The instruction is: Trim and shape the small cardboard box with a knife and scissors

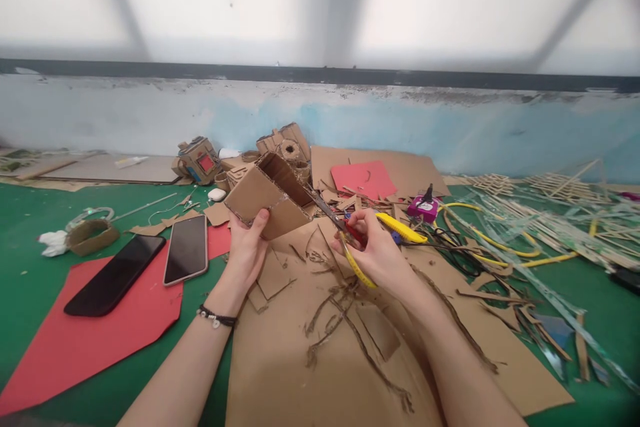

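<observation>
My left hand (246,245) grips an open cardboard box shape (270,195) from below and holds it tilted above the work surface. My right hand (376,250) is closed on yellow-handled scissors (361,245), fingers through the loops. The scissor blades point up and left and meet the box's right edge. Both hands hover over a large brown cardboard sheet (320,353) strewn with thin cardboard trimmings. A dark beaded bracelet sits on my left wrist.
Two phones (186,248) (116,275) lie screen-up on red paper (90,340) at the left. A tape roll (91,235) sits further left. Small cardboard models (199,160) and a red sheet (363,179) stand behind. A purple tool (424,205), yellow cords and wooden sticks (550,220) clutter the right.
</observation>
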Tool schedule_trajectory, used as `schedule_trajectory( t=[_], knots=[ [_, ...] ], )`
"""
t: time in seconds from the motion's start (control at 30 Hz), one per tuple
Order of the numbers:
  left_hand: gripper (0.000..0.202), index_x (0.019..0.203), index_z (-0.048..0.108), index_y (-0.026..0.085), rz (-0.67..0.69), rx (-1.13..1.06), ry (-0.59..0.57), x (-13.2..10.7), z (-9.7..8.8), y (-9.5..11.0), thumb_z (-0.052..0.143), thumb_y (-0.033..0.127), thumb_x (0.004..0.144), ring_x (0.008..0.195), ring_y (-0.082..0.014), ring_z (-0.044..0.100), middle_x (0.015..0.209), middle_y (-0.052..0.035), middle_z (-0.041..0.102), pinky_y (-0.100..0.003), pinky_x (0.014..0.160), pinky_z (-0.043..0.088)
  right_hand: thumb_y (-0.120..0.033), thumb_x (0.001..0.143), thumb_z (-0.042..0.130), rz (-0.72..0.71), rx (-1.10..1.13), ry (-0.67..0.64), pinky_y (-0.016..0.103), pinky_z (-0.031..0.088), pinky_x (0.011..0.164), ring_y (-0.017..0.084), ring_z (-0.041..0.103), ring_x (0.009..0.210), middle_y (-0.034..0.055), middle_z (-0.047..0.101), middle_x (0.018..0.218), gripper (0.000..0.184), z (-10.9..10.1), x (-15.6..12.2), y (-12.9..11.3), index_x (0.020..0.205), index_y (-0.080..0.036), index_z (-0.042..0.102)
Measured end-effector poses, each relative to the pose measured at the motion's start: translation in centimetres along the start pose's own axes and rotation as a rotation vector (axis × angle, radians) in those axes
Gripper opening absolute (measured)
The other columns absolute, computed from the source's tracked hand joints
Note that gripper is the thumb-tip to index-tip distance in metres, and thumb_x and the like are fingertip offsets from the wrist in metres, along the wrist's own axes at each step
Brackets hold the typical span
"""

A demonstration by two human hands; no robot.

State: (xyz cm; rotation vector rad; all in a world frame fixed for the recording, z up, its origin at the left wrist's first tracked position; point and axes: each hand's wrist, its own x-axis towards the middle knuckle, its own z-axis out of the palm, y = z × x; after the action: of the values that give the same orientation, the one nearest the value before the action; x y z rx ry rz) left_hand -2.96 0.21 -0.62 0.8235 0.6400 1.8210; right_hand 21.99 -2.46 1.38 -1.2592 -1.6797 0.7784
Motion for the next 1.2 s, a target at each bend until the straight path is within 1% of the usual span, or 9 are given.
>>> schedule_trajectory(
  t=[0.23, 0.3, 0.37, 0.5, 0.63, 0.77, 0.97, 1.13, 1.2],
  knots=[
    [0.094, 0.150, 0.054, 0.039, -0.037, 0.029, -0.037, -0.1, -0.2, -0.4, 0.104, 0.048, 0.071, 0.154, -0.0293, 0.055, 0.166, -0.0067, 0.059, -0.045, 0.121, 0.056, -0.061, 0.083, 0.079, 0.042, -0.111, -0.050, 0.042, 0.055, 0.088, 0.026, 0.070, 0.089, 0.0015, 0.074, 0.092, 0.059, -0.5, -0.1, 0.0, 0.123, -0.028, 0.051],
    [0.093, 0.150, 0.054, 0.038, -0.055, 0.023, -0.053, -0.2, -0.2, -0.5, 0.103, 0.049, 0.072, 0.153, -0.0296, 0.056, 0.166, -0.0071, 0.058, -0.046, 0.120, 0.056, -0.063, 0.085, 0.075, 0.045, -0.163, -0.068, 0.041, 0.054, 0.084, 0.026, 0.070, 0.088, 0.0027, 0.074, 0.092, 0.054, -0.6, -0.2, -0.3, 0.121, -0.026, 0.056],
    [0.093, 0.150, 0.054, 0.037, -0.066, 0.016, -0.057, -0.2, -0.2, -0.5, 0.104, 0.048, 0.071, 0.152, -0.0302, 0.057, 0.167, -0.0077, 0.058, -0.047, 0.120, 0.056, -0.065, 0.088, 0.071, 0.025, -0.230, -0.088, 0.038, 0.051, 0.077, 0.023, 0.066, 0.080, 0.0019, 0.072, 0.088, 0.050, -0.6, -0.3, -0.7, 0.116, -0.025, 0.061],
    [0.093, 0.149, 0.054, 0.037, -0.053, 0.020, -0.056, -0.3, 0.0, -0.5, 0.104, 0.047, 0.071, 0.151, -0.0291, 0.058, 0.164, -0.0075, 0.060, -0.045, 0.121, 0.055, -0.067, 0.091, 0.068, -0.008, -0.318, -0.102, 0.033, 0.045, 0.069, 0.021, 0.058, 0.070, -0.0007, 0.067, 0.077, 0.052, -0.7, -0.5, -1.3, 0.117, -0.022, 0.070],
    [0.091, 0.149, 0.054, 0.037, -0.064, 0.024, -0.070, -0.4, -0.1, -0.7, 0.102, 0.049, 0.073, 0.150, -0.0286, 0.060, 0.165, -0.0081, 0.060, -0.045, 0.120, 0.055, -0.067, 0.093, 0.067, -0.040, -0.336, -0.081, 0.031, 0.043, 0.065, 0.020, 0.057, 0.068, -0.0005, 0.066, 0.073, 0.050, -0.5, -0.6, -1.3, 0.113, -0.022, 0.073],
    [0.092, 0.150, 0.054, 0.037, -0.058, 0.037, -0.074, -0.5, -0.1, -0.6, 0.102, 0.050, 0.073, 0.149, -0.0285, 0.060, 0.159, -0.0086, 0.065, -0.046, 0.120, 0.055, -0.069, 0.096, 0.062, -0.067, -0.407, -0.067, 0.030, 0.041, 0.062, 0.021, 0.057, 0.065, 0.0010, 0.066, 0.069, 0.050, -0.4, -0.5, -1.2, 0.104, -0.022, 0.073],
    [0.088, 0.148, 0.055, 0.036, -0.075, 0.042, -0.080, -0.4, -0.1, -0.6, 0.101, 0.050, 0.074, 0.151, -0.0285, 0.059, 0.159, -0.0079, 0.065, -0.046, 0.123, 0.053, -0.068, 0.102, 0.054, -0.094, -0.544, -0.059, 0.032, 0.044, 0.066, 0.025, 0.064, 0.068, 0.0057, 0.071, 0.072, 0.054, -1.1, -0.4, -0.8, 0.113, -0.020, 0.076],
    [0.093, 0.148, 0.056, 0.035, -0.103, 0.036, -0.049, -0.1, -0.2, -0.7, 0.104, 0.049, 0.069, 0.150, -0.0309, 0.060, 0.162, -0.0096, 0.062, -0.047, 0.120, 0.056, -0.061, 0.103, 0.061, -0.089, -0.661, -0.026, 0.031, 0.041, 0.065, 0.028, 0.073, 0.082, 0.0083, 0.080, 0.091, 0.049, -1.4, -0.7, -0.9, 0.131, -0.023, 0.073],
    [0.091, 0.147, 0.057, 0.035, -0.110, 0.047, -0.054, -0.1, -0.2, -0.8, 0.104, 0.049, 0.070, 0.149, -0.0307, 0.061, 0.162, -0.0095, 0.063, -0.046, 0.119, 0.056, -0.059, 0.103, 0.063, -0.069, -0.676, -0.032, 0.030, 0.039, 0.064, 0.027, 0.074, 0.084, 0.0076, 0.080, 0.092, 0.048, -1.1, -0.8, -1.2, 0.134, -0.024, 0.071]
  ],
)
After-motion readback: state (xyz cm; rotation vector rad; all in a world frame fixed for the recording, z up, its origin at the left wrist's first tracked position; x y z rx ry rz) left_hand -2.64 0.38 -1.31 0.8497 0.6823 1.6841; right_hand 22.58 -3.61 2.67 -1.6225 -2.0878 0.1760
